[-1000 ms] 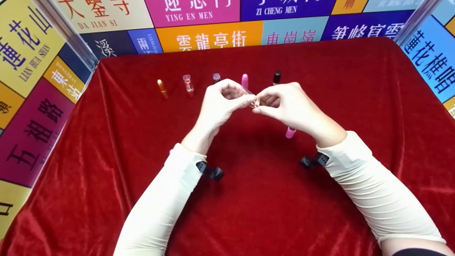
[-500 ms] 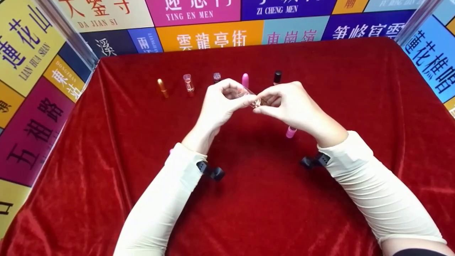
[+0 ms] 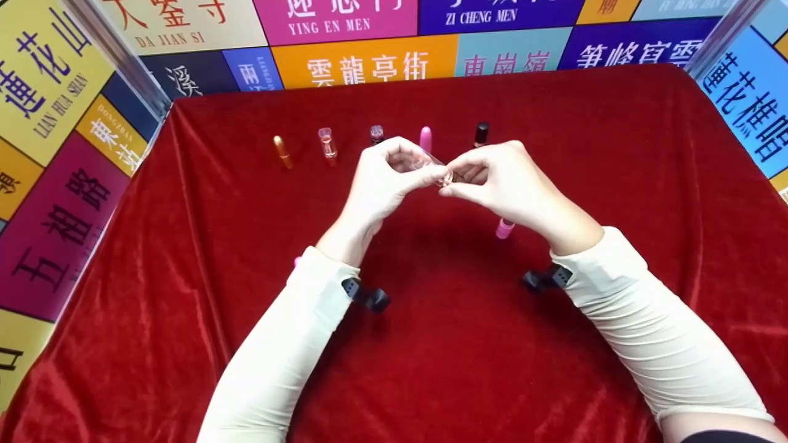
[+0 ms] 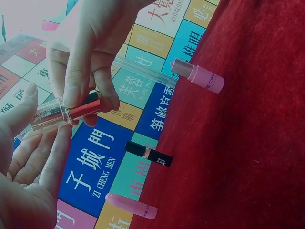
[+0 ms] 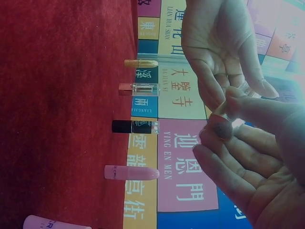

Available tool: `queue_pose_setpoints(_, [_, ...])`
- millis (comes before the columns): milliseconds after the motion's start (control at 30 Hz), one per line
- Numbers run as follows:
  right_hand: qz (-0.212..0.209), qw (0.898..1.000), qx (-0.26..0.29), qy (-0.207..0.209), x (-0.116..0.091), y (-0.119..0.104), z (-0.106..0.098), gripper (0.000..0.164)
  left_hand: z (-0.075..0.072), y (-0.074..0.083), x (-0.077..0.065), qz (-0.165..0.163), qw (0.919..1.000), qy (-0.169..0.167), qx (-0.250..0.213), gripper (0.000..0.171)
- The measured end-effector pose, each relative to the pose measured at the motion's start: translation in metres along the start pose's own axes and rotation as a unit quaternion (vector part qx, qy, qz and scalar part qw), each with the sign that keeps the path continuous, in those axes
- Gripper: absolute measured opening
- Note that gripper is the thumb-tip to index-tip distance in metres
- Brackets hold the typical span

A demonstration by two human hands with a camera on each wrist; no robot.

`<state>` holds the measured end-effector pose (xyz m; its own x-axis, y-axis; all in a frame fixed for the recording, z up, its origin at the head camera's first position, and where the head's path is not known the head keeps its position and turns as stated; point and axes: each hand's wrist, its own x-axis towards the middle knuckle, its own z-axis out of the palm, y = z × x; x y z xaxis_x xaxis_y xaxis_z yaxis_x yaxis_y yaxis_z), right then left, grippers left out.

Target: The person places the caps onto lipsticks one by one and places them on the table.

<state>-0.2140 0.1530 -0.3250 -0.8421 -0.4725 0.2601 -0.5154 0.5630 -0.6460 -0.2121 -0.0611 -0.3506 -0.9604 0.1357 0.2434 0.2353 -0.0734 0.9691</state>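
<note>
Both hands meet above the table around a lipstick (image 3: pixel 444 178) with a see-through cap. My left hand (image 3: pixel 385 178) pinches the clear cap (image 4: pixel 47 114) between thumb and fingers. From the other side my right hand (image 3: pixel 495 178) pinches the red and dark base (image 4: pixel 86 108). In the right wrist view the base's round end (image 5: pixel 221 129) shows between the right thumb and fingers. The cap sits over the base's upper part, but the fingers hide much of the join. Below the right hand stands a pink lipstick (image 4: pixel 207 78) with a silver collar and its pink tip bare.
A back row of lipsticks stands on the red cloth (image 3: pixel 443 344): gold (image 3: pixel 282 152), clear-capped (image 3: pixel 328 146), dark (image 5: pixel 136 126), pink (image 3: pixel 426 139) and black (image 3: pixel 481 134). Something pink (image 3: pixel 298 262) is mostly hidden by the left sleeve. Patterned panels (image 3: pixel 363 64) border the table.
</note>
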Motion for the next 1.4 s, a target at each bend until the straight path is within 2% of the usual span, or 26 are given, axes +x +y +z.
queue_pose_setpoints(500, [-0.011, 1.000, 0.010, -0.002, -0.001, 0.003, 0.001, 0.020, 0.001, 0.000, 0.000, 0.006, 0.9999, 0.001, 0.012, 0.021])
queue_pose_setpoints(633, [-0.025, 0.999, 0.020, -0.003, -0.002, 0.006, 0.000, 0.019, 0.001, 0.002, 0.000, 0.010, 0.9997, -0.009, 0.019, 0.021])
queue_pose_setpoints(800, [-0.029, 0.999, 0.029, 0.002, 0.000, 0.008, -0.003, 0.019, -0.014, 0.015, 0.000, 0.011, 0.9978, -0.036, 0.055, 0.025])
queue_pose_setpoints(933, [-0.008, 0.999, 0.036, 0.022, 0.002, 0.009, -0.010, 0.021, -0.045, 0.022, -0.002, -0.006, 0.9929, -0.045, 0.110, 0.035])
queue_pose_setpoints(1033, [0.010, 0.998, 0.044, 0.041, 0.002, 0.009, -0.017, 0.022, -0.080, 0.021, -0.008, -0.023, 0.9833, -0.072, 0.165, 0.033])
queue_pose_setpoints(1100, [0.023, 0.997, 0.047, 0.052, 0.002, 0.009, -0.022, 0.023, -0.106, 0.020, -0.015, -0.029, 0.9747, -0.102, 0.197, 0.030])
queue_pose_setpoints(1167, [0.034, 0.996, 0.051, 0.063, 0.002, 0.008, -0.027, 0.024, -0.133, 0.017, -0.023, -0.034, 0.9645, -0.144, 0.219, 0.029])
queue_pose_setpoints(1267, [0.048, 0.994, 0.054, 0.078, 0.001, 0.006, -0.035, 0.026, -0.172, 0.011, -0.034, -0.030, 0.9454, -0.235, 0.224, 0.032])
queue_pose_setpoints(1400, [0.055, 0.992, 0.064, 0.088, 0.001, 0.005, -0.041, 0.027, -0.211, -0.008, -0.049, -0.038, 0.9200, -0.350, 0.173, 0.040])
